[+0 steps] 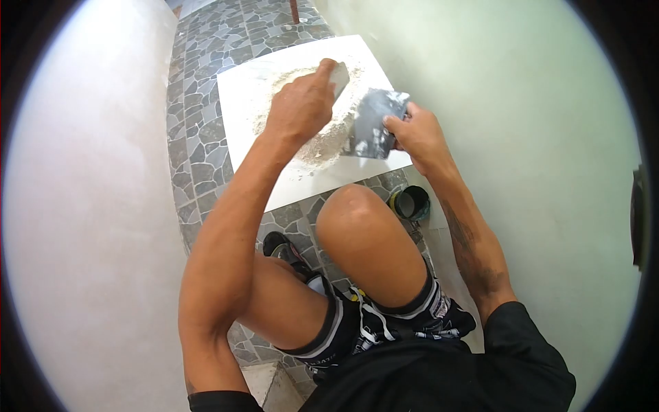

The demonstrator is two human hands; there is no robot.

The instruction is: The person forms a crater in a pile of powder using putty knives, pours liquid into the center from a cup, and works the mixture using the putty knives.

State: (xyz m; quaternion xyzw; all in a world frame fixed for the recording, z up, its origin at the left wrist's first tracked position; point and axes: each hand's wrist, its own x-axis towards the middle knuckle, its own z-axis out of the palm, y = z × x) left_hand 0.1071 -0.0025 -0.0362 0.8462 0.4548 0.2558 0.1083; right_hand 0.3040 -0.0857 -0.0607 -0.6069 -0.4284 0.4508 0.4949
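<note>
My left hand (pixel 301 106) is closed on a small grey scraper (pixel 340 78), held over the powder with its blade turned partly edge-on. Most of its grip is hidden behind my fingers. In my right hand (pixel 420 139), thumb on top, is a wide dark-grey scraper (pixel 376 125) smeared with white material. This blade hovers over or rests on the right side of a white board (pixel 240 103); I cannot tell which. Off-white powder (pixel 319 149), loose and crumbly, lies in a broad ring-like patch at the board's middle, under and between both hands.
A dark tub (pixel 410 203) with greyish contents stands on the stone-patterned floor (pixel 199 151), beside my right knee. Pale walls close in on the left (pixel 89 192) and right (pixel 549 172). A thin reddish-brown post (pixel 294 11) stands beyond the board.
</note>
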